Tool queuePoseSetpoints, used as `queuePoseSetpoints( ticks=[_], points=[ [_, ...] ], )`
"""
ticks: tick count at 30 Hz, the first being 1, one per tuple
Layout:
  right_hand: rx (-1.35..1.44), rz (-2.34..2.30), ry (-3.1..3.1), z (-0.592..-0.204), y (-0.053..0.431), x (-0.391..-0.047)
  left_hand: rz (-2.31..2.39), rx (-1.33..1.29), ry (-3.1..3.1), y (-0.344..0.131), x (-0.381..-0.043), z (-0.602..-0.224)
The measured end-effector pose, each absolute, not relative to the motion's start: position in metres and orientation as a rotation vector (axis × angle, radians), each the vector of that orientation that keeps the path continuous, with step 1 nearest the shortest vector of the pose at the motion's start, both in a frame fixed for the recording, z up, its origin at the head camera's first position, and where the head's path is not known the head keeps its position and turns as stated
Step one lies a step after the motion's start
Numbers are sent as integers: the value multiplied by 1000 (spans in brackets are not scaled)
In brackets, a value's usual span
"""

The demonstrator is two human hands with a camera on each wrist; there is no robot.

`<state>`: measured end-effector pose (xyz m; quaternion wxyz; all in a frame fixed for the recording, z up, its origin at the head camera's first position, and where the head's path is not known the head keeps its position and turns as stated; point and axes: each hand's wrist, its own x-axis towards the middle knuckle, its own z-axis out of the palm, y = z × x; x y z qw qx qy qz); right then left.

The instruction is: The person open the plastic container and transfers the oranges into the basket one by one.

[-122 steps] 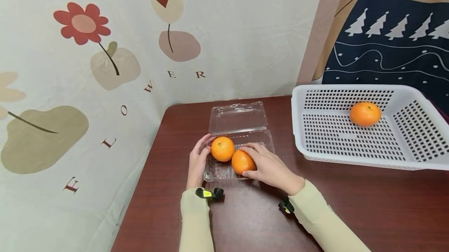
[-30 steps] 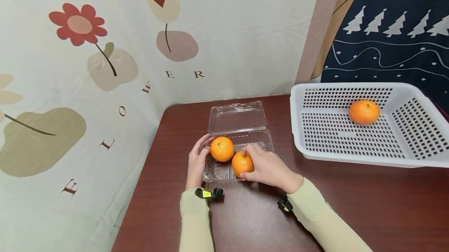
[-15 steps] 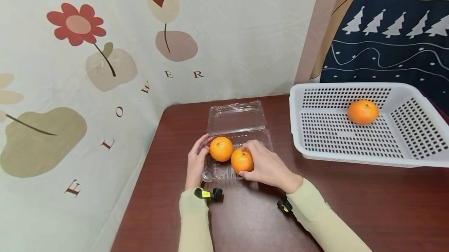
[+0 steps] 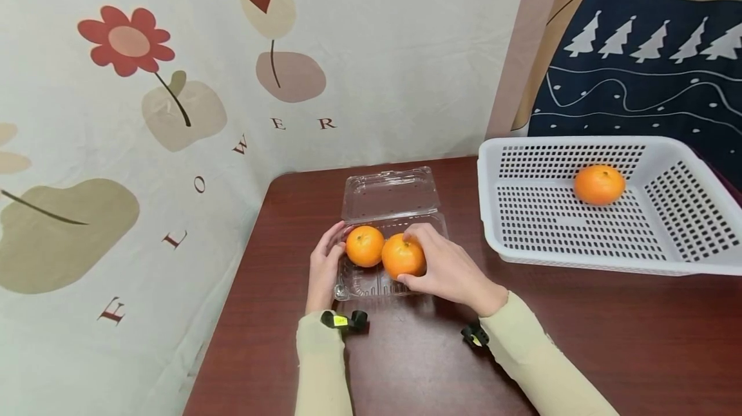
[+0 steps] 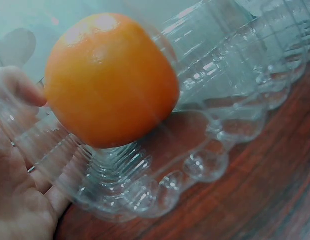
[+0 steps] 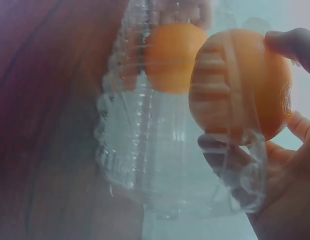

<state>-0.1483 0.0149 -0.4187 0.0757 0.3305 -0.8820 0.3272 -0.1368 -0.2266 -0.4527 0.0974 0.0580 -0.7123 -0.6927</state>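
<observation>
The left hand [image 4: 326,268] grips the left side of the clear box [image 4: 365,286] — one orange [image 4: 364,246] inside, near it — while the right hand [image 4: 452,269] holds a second orange [image 4: 402,256] at the box's right half.

Pale yellow long sleeves [image 4: 322,364], a small black device [image 4: 359,320] at each wrist, bright yellow patches [image 4: 340,321] on both
</observation>
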Motion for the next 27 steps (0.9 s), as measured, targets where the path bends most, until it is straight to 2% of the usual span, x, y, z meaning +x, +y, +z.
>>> queuePoseSetpoints(
  ticks=[27],
  points=[
    [1019, 1031, -2572, -398, 33, -150, -2067, 157, -2090, -227, -137, -453]
  ],
)
